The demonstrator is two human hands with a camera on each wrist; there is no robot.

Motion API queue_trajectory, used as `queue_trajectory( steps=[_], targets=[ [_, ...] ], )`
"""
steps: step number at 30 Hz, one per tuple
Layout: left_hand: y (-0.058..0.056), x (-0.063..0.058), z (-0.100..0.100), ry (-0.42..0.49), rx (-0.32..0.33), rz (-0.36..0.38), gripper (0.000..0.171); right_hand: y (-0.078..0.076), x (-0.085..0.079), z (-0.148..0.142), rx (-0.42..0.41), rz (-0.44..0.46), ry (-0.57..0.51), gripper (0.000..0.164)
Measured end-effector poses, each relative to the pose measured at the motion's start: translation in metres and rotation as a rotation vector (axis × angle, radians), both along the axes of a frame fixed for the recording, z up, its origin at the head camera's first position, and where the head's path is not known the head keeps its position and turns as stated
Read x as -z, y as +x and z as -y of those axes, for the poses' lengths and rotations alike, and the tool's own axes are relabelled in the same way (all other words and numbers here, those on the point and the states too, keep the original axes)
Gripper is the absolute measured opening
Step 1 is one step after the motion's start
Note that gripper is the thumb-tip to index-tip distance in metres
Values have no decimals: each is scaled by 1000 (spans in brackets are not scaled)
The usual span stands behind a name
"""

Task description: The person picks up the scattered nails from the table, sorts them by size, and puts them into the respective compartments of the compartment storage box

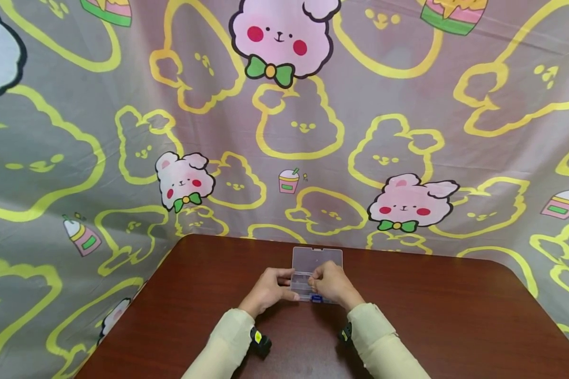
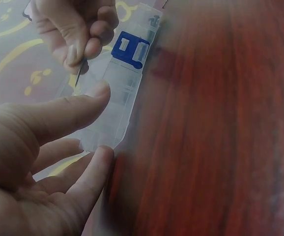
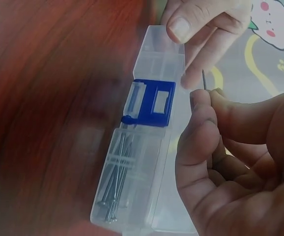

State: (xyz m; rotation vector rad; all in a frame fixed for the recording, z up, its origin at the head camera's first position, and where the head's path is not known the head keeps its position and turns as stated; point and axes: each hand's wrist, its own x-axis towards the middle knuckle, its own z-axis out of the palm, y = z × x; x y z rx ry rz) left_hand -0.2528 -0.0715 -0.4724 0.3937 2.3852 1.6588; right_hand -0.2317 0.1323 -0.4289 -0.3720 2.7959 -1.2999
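Note:
A clear plastic compartment box (image 1: 301,288) stands on the table with its lid (image 1: 308,258) raised at the back and a blue latch (image 3: 154,103) on its front wall. My left hand (image 1: 267,291) holds the box's left end, thumb at the front corner and fingers at the side. Over the box, my right hand (image 1: 333,284) pinches a nail (image 2: 80,73) between thumb and index finger, its thin grey shaft sticking out of the fingertips. Several more nails (image 3: 115,177) lie in the box's right compartment, seen through the front wall in the right wrist view.
The box stands near the far edge of the dark red-brown wooden table (image 1: 208,279). A cloth (image 1: 308,210) printed with cartoon rabbits hangs right behind the table and along its left side.

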Motion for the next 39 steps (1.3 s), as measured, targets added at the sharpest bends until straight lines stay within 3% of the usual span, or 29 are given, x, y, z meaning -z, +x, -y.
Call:
queue_trajectory(
  steps=[4,11,16,25,32,39],
  targets=[
    [0,1,1,3,10,-4,70,-1,-1,6,-11,-43,65,22],
    [-2,1,1,5,15,-8,70,-1,-3,17,-38,-96,216,38],
    [0,-1,1,22,22,9,70,0,-1,21,-49,-104,249,27],
    [1,-1,2,23,22,13,71,-2,1,18,-45,-144,199,19],
    [2,-1,2,25,18,15,71,1,-1,1,-29,-114,105,18],
    [3,-2,2,18,12,6,71,9,-2,-27,46,-67,31,18]
  ],
)
